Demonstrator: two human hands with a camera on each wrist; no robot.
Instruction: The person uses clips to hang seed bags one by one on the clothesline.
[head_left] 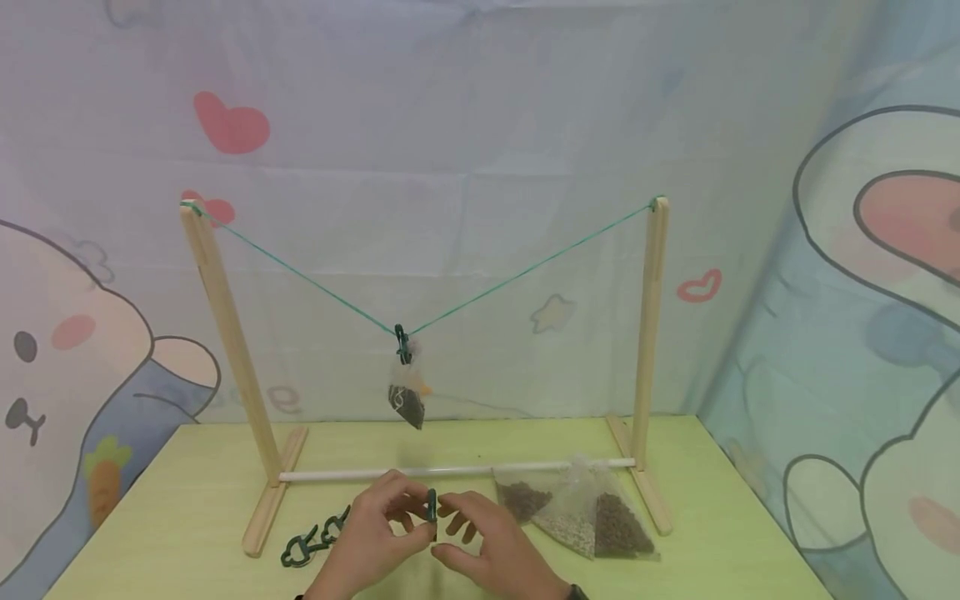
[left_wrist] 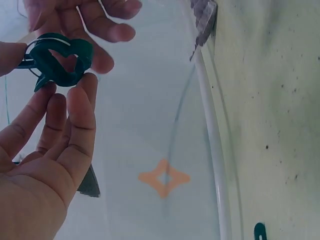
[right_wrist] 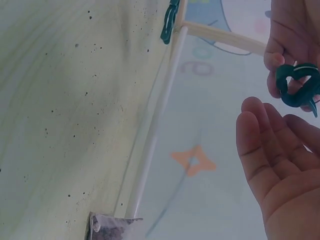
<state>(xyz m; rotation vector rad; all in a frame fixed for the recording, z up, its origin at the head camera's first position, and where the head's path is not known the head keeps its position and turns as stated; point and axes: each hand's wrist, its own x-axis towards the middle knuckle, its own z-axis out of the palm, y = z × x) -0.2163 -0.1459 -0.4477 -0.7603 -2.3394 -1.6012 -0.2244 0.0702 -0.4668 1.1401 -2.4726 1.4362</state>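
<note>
My left hand (head_left: 378,521) pinches a dark green spring clip (left_wrist: 82,55) upright by its handles, between thumb and fingers. The clip's jaws form a rounded, heart-like loop. Close beside it, my right hand (head_left: 495,542) has its fingers loosely extended, with nothing held in them; in the right wrist view its fingertips (right_wrist: 250,125) are just apart from the clip. Above and behind the hands, a small clear bag (head_left: 407,404) with dark contents hangs from another green clip (head_left: 402,344) on a sagging green string (head_left: 525,273).
A wooden frame with a left post (head_left: 232,333), a right post (head_left: 649,333) and a white crossbar (head_left: 465,471) stands on the pale table (head_left: 150,500). Further green clips (head_left: 300,548) lie left of my hands. Clear bags (head_left: 622,525) of dark and pale grains lie on the right.
</note>
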